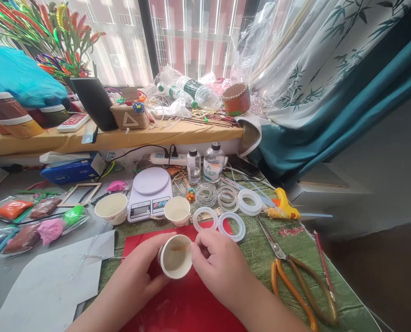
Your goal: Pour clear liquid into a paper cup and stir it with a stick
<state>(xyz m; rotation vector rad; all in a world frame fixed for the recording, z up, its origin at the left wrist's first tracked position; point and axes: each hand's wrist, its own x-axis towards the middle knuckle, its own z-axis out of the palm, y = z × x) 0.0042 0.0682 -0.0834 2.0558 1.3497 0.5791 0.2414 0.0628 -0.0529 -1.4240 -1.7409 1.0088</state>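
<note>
Cradling the paper cup [175, 256] over the red sheet [191, 304] on the table, the left hand [136, 272] should hold it level while the right hand [219, 265], fingers pinched at its rim, works gently to avoid spilling

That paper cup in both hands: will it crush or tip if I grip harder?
The cup looks thin-walled, so a harder squeeze probably dents it. It seems nearly empty, so likely light and easy to tip. The left hand and right hand both touch its sides.
</note>
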